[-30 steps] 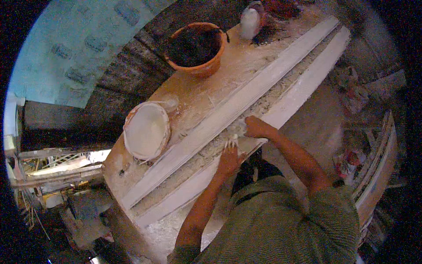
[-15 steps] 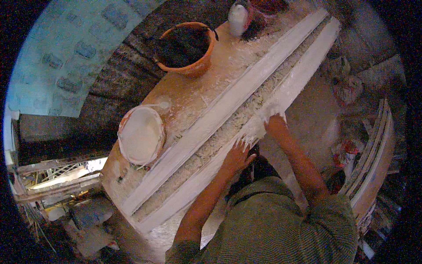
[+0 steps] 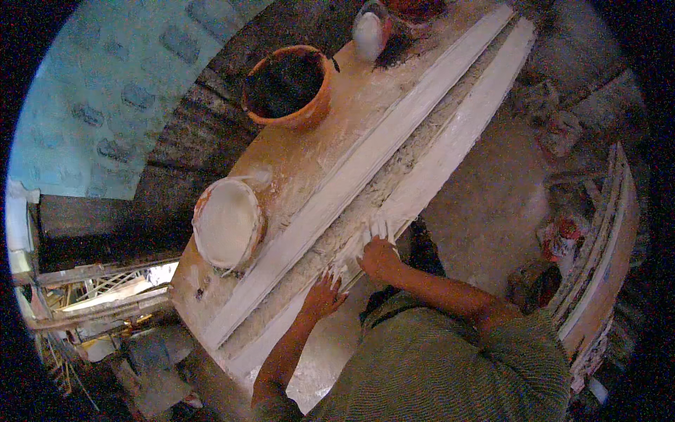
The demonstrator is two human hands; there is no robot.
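Note:
A long pale plaster piece (image 3: 450,155) runs diagonally over the table, with a rough channel of plaster-coated fibre (image 3: 351,205) along its middle. My left hand (image 3: 325,295) rests on its near strip, the white-tipped fingers apart. Farther up the same strip lies my right hand (image 3: 381,256), its plaster-covered fingers stretched toward the channel. Wet, stringy white material shows between the two hands. Neither hand visibly grips anything. Across the channel runs the smooth far strip (image 3: 309,232).
A white-filled bucket (image 3: 228,221) stands on the table (image 3: 302,158) left of the piece. An orange tub (image 3: 320,98) with a dark inside is behind it, and a whitened container (image 3: 369,35) at the far end. Curved long pieces (image 3: 605,253) lean at the right.
Both hands have moved down and left along the near strip, the right hand farther. The white strands that hung around the fingers now lie against the strip. The view has shifted slightly.

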